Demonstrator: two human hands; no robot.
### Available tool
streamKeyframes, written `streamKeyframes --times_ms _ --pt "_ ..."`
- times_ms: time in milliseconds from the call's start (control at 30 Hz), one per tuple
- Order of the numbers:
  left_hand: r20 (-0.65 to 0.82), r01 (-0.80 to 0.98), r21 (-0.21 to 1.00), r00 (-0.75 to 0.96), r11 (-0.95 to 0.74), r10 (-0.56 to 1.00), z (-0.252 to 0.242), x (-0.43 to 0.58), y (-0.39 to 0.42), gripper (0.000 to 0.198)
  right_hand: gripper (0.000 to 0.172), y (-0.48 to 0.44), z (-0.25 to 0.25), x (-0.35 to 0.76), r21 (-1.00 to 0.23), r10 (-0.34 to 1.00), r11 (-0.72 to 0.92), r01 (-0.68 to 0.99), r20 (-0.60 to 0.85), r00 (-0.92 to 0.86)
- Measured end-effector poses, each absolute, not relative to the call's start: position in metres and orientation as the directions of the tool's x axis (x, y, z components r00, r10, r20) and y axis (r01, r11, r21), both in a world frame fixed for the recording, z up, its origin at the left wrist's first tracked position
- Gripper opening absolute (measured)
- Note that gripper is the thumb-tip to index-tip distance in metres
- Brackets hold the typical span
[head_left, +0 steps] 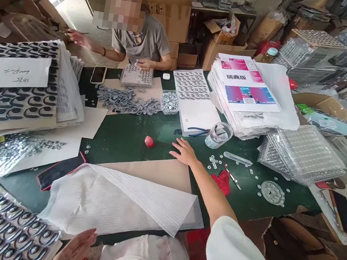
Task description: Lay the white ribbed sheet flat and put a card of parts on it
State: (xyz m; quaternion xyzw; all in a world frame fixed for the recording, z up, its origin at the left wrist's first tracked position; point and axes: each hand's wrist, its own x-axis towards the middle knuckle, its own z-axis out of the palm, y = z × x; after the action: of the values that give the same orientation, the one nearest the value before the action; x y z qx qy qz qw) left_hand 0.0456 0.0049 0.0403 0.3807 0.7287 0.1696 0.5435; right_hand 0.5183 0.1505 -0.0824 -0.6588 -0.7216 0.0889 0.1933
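My right hand (185,152) reaches across the green table with its fingers spread and nothing in them. It is at the far edge of a brown cardboard sheet (160,171). A small red round object (149,142) lies to its left, and blue-handled pliers (198,131) lie just beyond it. My left hand (76,247) is low at the table's near edge, its fingers stretched out and holding nothing that I can see. Beside it are a white ribbed foam sheet (108,201), folded over on the cardboard, and a sheet of dark, shiny curved parts (1,225).
Across the table a person (142,38) handles a clear tray (137,75) near a pile of grey pieces (128,101). Stacks of sheets (247,89) and packed trays (306,152) flank the work area. A clear cup (219,135), tweezers (232,177) and a phone (62,169) lie around.
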Motion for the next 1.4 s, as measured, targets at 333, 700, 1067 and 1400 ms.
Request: streamKeyframes --times_ms 333,700,1067,1400 --pt "-0.523 0.422 0.746 -0.108 0.515 0.846 0.033 0.037 -0.011 0.077 0.031 0.037 -0.135 0.594 -0.229 0.875 0.094 0.969 0.484 0.029" --pt "-0.034 0.767 0.511 0.468 -0.387 0.883 -0.005 0.063 0.016 0.034 0.028 -0.053 -0.010 0.417 -0.311 0.796 0.467 0.828 0.555 -0.241" --pt "-0.181 0.789 0.319 0.595 -0.525 0.783 -0.004 0.140 0.108 0.027 0.062 -0.041 -0.044 0.329 -0.350 0.884 0.467 0.812 0.204 -0.421" --pt "-0.218 0.761 0.326 0.637 -0.560 0.739 -0.024 0.117 0.097 0.055 0.069 0.001 -0.044 0.393 -0.550 0.984 -0.070 0.832 0.098 0.147"
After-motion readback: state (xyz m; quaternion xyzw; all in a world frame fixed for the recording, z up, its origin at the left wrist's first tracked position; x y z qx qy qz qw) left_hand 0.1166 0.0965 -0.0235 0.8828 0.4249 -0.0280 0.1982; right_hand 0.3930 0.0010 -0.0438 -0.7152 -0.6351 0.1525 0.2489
